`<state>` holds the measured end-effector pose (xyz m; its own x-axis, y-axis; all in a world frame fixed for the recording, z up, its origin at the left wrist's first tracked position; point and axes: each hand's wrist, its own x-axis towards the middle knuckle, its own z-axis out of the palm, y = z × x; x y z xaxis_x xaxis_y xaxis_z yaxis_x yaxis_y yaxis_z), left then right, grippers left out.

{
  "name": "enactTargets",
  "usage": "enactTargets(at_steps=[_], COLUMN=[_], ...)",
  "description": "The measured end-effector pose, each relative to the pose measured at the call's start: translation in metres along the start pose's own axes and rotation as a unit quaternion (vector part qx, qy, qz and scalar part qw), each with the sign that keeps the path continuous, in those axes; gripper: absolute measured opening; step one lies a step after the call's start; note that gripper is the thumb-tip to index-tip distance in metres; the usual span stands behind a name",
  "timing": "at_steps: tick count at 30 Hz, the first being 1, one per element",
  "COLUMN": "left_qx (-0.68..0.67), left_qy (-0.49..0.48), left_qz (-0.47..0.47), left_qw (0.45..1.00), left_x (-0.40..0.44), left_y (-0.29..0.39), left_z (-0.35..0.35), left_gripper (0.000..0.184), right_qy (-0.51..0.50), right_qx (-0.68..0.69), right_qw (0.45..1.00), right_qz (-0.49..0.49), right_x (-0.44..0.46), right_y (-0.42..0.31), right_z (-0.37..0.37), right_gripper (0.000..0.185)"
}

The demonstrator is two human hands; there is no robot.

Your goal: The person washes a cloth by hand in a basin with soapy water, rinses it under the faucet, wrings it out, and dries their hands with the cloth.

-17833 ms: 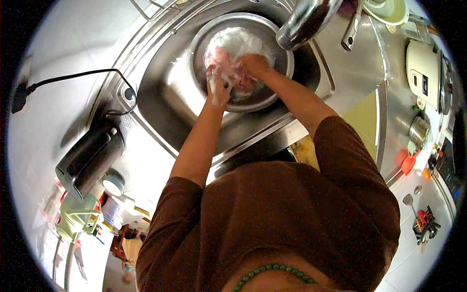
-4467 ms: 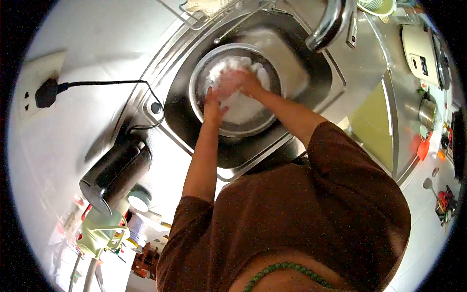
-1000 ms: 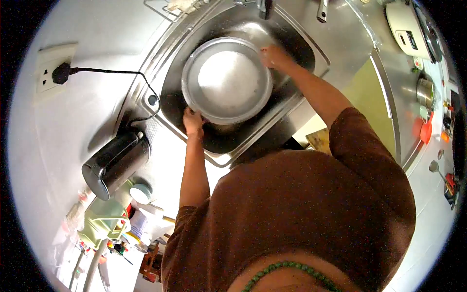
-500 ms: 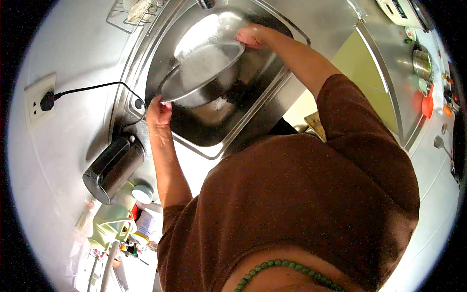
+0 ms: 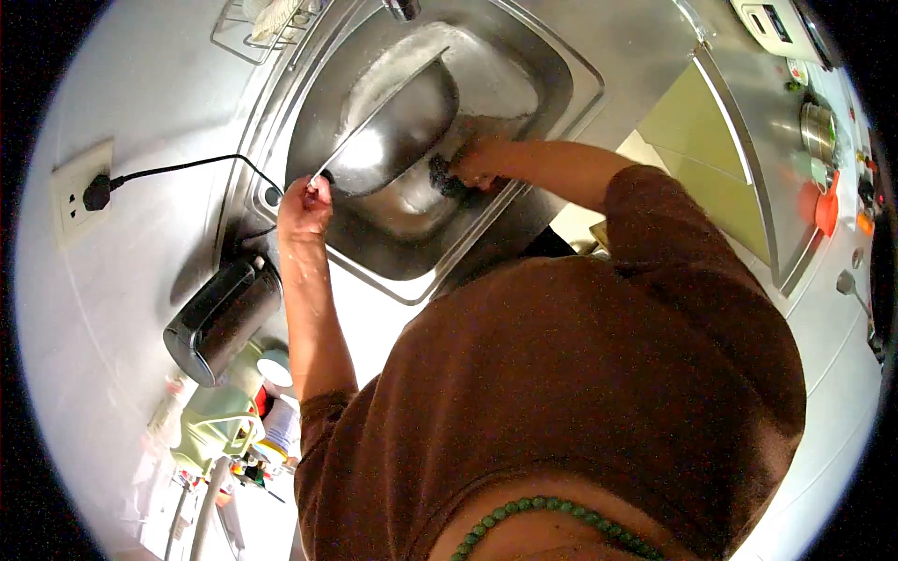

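One metal basin [image 5: 412,122] is tilting steeper than before inside the sink [image 5: 514,65] | right hand [image 5: 479,163] is no longer contacting the rim [image 5: 382,110], grip indeterminable | left hand [image 5: 305,208] is clamping the rim, so one-handed control is applying

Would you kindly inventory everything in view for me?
Sink: 1, silver, upper middle
Basin: 1, silver, tilted in sink
Faucet: 1, silver, top edge
Dark thing: 1, black, in sink, unclear
Wire rack: 1, grey, top left
Outlet: 1, white, left
Plug: 1, black, in outlet
Kettle: 1, black, left
Handled container: 1, pale green, lower left
Appliance: 1, cream, top right
Pot: 1, silver, right
Panel: 1, yellow-green, right of sink
Small items: several, mixed, lower left
Necklace: 1, green, bottom
Shirt: 1, brown, lower middle
Left hand: 1, bare, gripping basin rim
Right hand: 1, bare, beside dark thing
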<state>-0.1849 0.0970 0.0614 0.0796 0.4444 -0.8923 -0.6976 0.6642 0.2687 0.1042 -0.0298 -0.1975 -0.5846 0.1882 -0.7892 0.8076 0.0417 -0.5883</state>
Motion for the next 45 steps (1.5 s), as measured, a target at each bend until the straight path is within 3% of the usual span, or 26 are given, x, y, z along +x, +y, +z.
enactTargets(at_steps=[2,4,6,7,9,11,12,14,15,19,23,26,27,29,31,33,34,35,36,38,43,45], left_qx=[-0.017,-0.042,-0.076,-0.110,-0.148,-0.190,-0.179,-0.201,-0.207,-0.193,-0.074,0.166,0.205,0.222,0.249,0.276,0.290,0.268,0.269,0.271,0.443,0.628], left_qy=[-0.006,-0.017,-0.033,-0.021,-0.022,-0.040,-0.020,0.004,0.006,-0.008,0.002,-0.097,-0.111,-0.102,-0.131,-0.156,-0.169,-0.188,-0.194,-0.209,-0.142,0.013], left_qz=[-0.014,-0.043,-0.085,-0.112,-0.190,-0.227,-0.200,-0.239,-0.242,-0.238,-0.107,0.117,0.147,0.179,0.191,0.177,0.171,0.179,0.180,0.182,0.197,0.338], left_qw=[1.000,0.998,0.993,0.987,0.970,0.954,0.963,0.950,0.948,0.952,0.992,0.974,0.961,0.953,0.941,0.932,0.926,0.928,0.926,0.922,0.863,0.701], left_x=[-0.019,-0.030,-0.032,-0.029,-0.030,-0.037,-0.040,-0.030,-0.029,-0.007,0.005,0.002,-0.003,-0.004,0.012,0.032,0.041,0.048,0.051,0.057,0.099,0.103], left_y=[-0.005,-0.011,-0.013,-0.014,-0.020,-0.036,-0.044,-0.053,-0.056,-0.059,-0.064,-0.082,-0.088,-0.103,-0.106,-0.108,-0.110,-0.114,-0.117,-0.119,-0.109,-0.106], left_z=[0.012,0.018,0.019,0.015,0.015,0.015,0.015,0.004,-0.001,-0.031,-0.041,-0.035,-0.022,-0.009,-0.013,-0.017,-0.015,-0.011,-0.008,-0.001,-0.006,-0.005], left_gripper=[0.008,0.008,0.007,0.005,0.004,0.007,0.009,0.009,0.009,0.010,0.009,0.017,0.030,0.033,0.042,0.051,0.055,0.057,0.058,0.059,0.062,0.061], right_qy=[-0.049,-0.094,-0.083,-0.050,-0.015,-0.016,-0.007,0.025,0.021,-0.014,-0.045,-0.096,-0.070,-0.016,0.205,0.323,0.324,0.212,0.147,0.153,0.128,0.132], right_qx=[0.206,0.402,0.444,0.392,0.467,0.410,0.369,0.283,0.249,0.294,0.352,0.437,0.476,0.548,0.327,0.395,0.568,0.747,0.758,0.772,0.817,0.829], right_qw=[0.976,0.907,0.889,0.917,0.882,0.911,0.929,0.951,0.960,0.935,0.902,0.871,0.853,0.811,0.913,0.849,0.734,0.583,0.567,0.527,0.469,0.460], right_qz=[0.043,0.082,0.080,0.061,0.063,0.033,-0.019,-0.120,-0.125,-0.196,-0.248,-0.202,-0.202,-0.203,-0.132,-0.138,-0.182,-0.239,-0.287,-0.323,-0.310,-0.289], right_x=[0.020,0.034,0.024,0.003,-0.008,-0.032,-0.040,-0.056,-0.072,-0.113,-0.174,-0.262,-0.269,-0.278,-0.292,-0.277,-0.254,-0.238,-0.234,-0.227,-0.193,-0.193], right_y=[-0.019,-0.038,-0.068,-0.092,-0.108,-0.135,-0.138,-0.143,-0.151,-0.139,-0.122,-0.134,-0.129,-0.114,-0.119,-0.102,-0.079,-0.061,-0.044,-0.036,-0.029,-0.037], right_z=[0.009,0.017,0.022,0.019,0.016,0.008,0.007,0.006,-0.002,-0.015,-0.034,-0.074,-0.078,-0.093,-0.121,-0.143,-0.151,-0.166,-0.181,-0.205,-0.252,-0.254], right_gripper=[0.028,0.026,0.030,0.034,0.054,0.029,0.031,0.035,0.039,0.045,0.039,0.032,0.029,0.027,0.029,0.035,0.040,0.050,0.054,0.057,0.048,0.040])
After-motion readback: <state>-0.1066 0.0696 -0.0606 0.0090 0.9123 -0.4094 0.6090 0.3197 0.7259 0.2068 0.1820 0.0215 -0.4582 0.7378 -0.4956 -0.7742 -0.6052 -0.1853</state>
